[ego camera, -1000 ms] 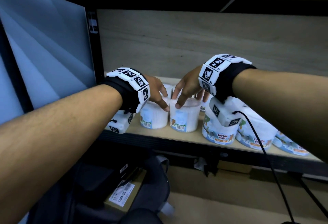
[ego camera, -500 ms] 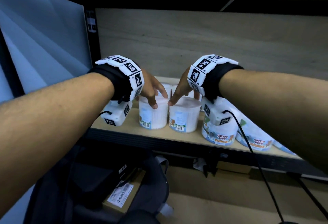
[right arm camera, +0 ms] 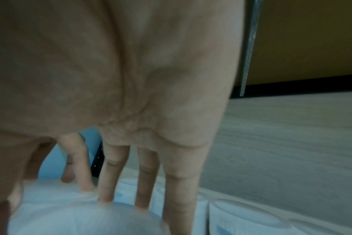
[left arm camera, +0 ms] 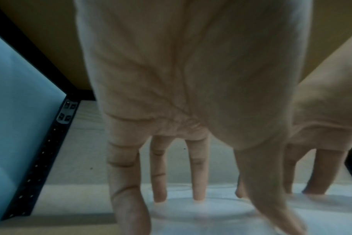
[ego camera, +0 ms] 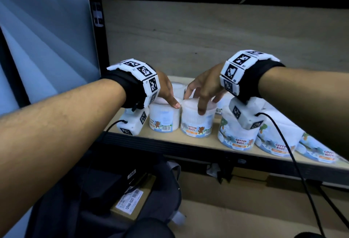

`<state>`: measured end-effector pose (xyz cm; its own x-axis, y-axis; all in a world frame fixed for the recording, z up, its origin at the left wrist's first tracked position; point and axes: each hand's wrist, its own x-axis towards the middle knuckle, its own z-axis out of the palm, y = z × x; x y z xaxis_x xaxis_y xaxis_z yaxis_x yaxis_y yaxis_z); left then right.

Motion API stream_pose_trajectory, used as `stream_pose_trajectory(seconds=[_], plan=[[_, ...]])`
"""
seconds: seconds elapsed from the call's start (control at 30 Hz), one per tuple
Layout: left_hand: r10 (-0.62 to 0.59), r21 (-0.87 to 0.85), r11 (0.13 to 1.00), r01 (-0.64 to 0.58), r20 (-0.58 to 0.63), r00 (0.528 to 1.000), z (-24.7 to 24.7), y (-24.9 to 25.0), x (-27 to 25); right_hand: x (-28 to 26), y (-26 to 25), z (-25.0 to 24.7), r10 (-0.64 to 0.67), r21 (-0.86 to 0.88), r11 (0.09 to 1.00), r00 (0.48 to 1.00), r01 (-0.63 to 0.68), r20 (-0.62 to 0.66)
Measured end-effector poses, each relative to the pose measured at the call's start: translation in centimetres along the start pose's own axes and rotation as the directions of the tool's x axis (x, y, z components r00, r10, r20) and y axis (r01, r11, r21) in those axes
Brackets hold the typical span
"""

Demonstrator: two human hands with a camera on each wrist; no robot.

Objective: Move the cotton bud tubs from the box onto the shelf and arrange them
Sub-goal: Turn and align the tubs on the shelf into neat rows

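Two white cotton bud tubs stand side by side at the front left of the wooden shelf (ego camera: pixel 188 140). My left hand (ego camera: pixel 170 97) grips the lid of the left tub (ego camera: pixel 164 119) from above, thumb on its right rim. In the left wrist view, that hand (left arm camera: pixel 199 190) has fingertips on the lid (left arm camera: pixel 201 213), with thumb and little finger over its sides. My right hand (ego camera: pixel 200 98) grips the second tub (ego camera: pixel 196 124), thumb down its front; the "Cotton Buds" label faces me. In the right wrist view the fingers (right arm camera: pixel 106 182) rest on that lid (right arm camera: pixel 80 221).
Three more tubs (ego camera: pixel 238 137) line the shelf front to the right, partly behind my right wrist camera. Other tubs (ego camera: pixel 177 87) stand in a back row. A black shelf post (ego camera: pixel 97 15) bounds the left. Below sits a labelled cardboard box (ego camera: pixel 130 201) beside dark fabric.
Both hands stayed on the lids. The right tub has turned so its printed label faces front instead of the barcode; the left tub has turned a little too.
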<state>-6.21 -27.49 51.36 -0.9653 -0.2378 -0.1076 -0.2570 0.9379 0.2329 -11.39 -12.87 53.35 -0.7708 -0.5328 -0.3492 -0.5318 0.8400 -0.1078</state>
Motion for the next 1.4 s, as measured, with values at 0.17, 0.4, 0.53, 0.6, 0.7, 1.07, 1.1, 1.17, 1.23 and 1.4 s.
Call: stream_pose_trajectory(seconds=[0.17,0.4,0.53,0.6,0.7,1.07,1.1,1.17,1.23,1.4], plan=[[-0.057,0.099,0.994,0.056,0.002,0.998,-0.1,1.0,-0.5,-0.2,0.6,0.2,-0.035,0.068,0.997,0.999,0.033,0.023],[-0.020,0.177,0.984,0.001,0.107,0.994,-0.9,0.6,0.0,-0.8,0.2,-0.2,-0.023,0.098,0.995,0.992,0.035,-0.121],[0.025,0.056,0.998,-0.039,0.247,0.969,-0.9,-0.2,0.7,-0.7,-0.1,0.1,0.000,0.013,1.000,0.995,0.001,-0.099],[0.053,0.006,0.998,-0.056,0.245,0.968,-0.7,-0.4,0.9,-0.6,-0.2,0.4,-0.008,-0.038,0.999,0.992,0.003,-0.124],[0.058,0.013,0.998,-0.062,0.221,0.974,-0.6,-0.7,1.1,-0.3,-0.5,0.8,-0.022,-0.071,0.997,0.992,0.013,-0.121],[0.008,-0.026,1.000,-0.006,0.067,0.998,0.1,-0.3,0.4,-1.4,0.4,0.3,-0.061,-0.078,0.996,0.993,0.054,-0.101],[0.013,-0.027,1.000,-0.011,0.057,0.998,0.2,-0.2,0.3,-1.5,0.5,0.3,-0.064,-0.070,0.996,0.992,0.057,-0.105],[0.020,-0.024,1.000,-0.019,0.040,0.999,0.3,0.0,0.0,-1.7,0.6,0.4,-0.065,-0.064,0.996,0.991,0.058,-0.113],[0.017,-0.019,1.000,-0.017,0.034,0.999,0.3,0.1,-0.2,-1.8,0.5,0.5,-0.059,-0.070,0.996,0.992,0.051,-0.113],[0.001,-0.053,0.999,0.003,0.063,0.998,0.5,0.3,-0.5,-1.9,0.6,0.7,-0.049,0.009,0.999,0.994,0.050,-0.102]])
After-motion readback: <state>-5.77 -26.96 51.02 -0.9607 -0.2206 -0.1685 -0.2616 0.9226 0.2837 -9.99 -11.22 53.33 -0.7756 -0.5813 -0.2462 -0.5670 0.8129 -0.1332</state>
